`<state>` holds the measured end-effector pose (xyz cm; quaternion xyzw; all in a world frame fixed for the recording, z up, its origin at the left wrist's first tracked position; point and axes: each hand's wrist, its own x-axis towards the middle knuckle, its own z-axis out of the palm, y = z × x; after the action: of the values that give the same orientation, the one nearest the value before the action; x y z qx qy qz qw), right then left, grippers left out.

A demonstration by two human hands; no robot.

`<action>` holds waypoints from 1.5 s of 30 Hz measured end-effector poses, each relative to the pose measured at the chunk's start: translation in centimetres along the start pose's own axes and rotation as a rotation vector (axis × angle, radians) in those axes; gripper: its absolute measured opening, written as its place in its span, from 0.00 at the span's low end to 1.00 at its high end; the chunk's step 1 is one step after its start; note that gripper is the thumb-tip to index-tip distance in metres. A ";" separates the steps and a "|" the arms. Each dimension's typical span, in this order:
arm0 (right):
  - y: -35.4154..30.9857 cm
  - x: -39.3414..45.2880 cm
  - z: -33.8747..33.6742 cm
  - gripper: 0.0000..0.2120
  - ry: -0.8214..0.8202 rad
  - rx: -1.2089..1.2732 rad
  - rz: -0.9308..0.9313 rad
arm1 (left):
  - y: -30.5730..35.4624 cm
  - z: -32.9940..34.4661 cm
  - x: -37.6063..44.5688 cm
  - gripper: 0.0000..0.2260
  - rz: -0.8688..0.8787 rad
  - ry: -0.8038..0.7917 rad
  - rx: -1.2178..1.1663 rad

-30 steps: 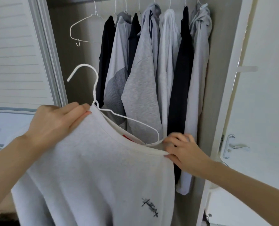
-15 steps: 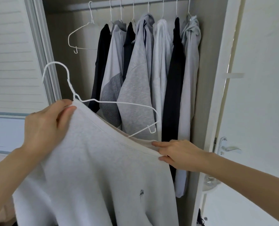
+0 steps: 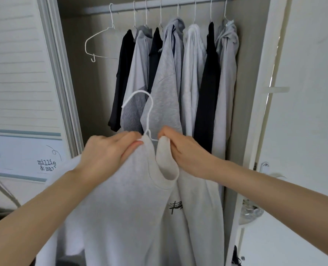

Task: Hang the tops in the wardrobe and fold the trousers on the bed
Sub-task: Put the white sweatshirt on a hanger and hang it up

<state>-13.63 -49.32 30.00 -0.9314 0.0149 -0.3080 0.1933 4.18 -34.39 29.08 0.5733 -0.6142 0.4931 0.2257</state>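
Note:
A light grey sweatshirt (image 3: 132, 208) with a small black print on its chest hangs on a white wire hanger (image 3: 146, 110), whose hook sticks up between my hands. My left hand (image 3: 109, 152) grips the left side of the neckline. My right hand (image 3: 182, 148) pinches the right side of the neckline, close beside the left. Both hands hold the garment in front of the open wardrobe, below the rail (image 3: 159, 4). The hanger's shoulders are hidden inside the sweatshirt.
Several black, grey and white tops (image 3: 170, 73) hang on the rail. An empty white hanger (image 3: 99, 43) hangs at the rail's left end. The wardrobe's sliding door (image 3: 19, 73) is on the left, a white door (image 3: 303, 112) with a handle on the right.
My hands have come together at the neckline. The hanger's arms have slid inside the sweatshirt, and its hook now stands upright in the middle. The camera has tilted up to show the rail.

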 end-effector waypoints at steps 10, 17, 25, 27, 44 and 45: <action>4.6 -2.2 -8.8 0.24 0.037 0.008 0.105 | -4.9 -1.6 -3.0 0.22 -0.423 -0.013 -0.013; 8.4 -4.7 -10.7 0.02 -0.043 -0.144 0.327 | -3.8 -1.4 -2.7 0.19 -0.435 0.106 -0.022; 7.5 -4.6 -6.3 0.18 0.092 -0.271 0.278 | -4.1 -0.5 -2.8 0.20 -0.422 0.117 -0.042; 6.9 -3.9 -6.3 0.19 0.147 -0.215 0.238 | -4.4 -0.6 -2.7 0.21 -0.376 0.124 -0.027; 6.1 -1.8 -5.1 0.24 0.435 -1.120 -0.286 | -6.5 -0.9 -3.7 0.14 -0.548 0.089 0.178; 5.5 -1.5 -4.9 0.21 0.430 -1.033 -0.279 | -6.8 -0.9 -3.7 0.15 -0.585 0.068 0.179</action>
<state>-17.17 -55.92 30.73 -0.8146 0.0794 -0.4657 -0.3365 11.13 -30.86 28.67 0.7266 -0.3694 0.4781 0.3272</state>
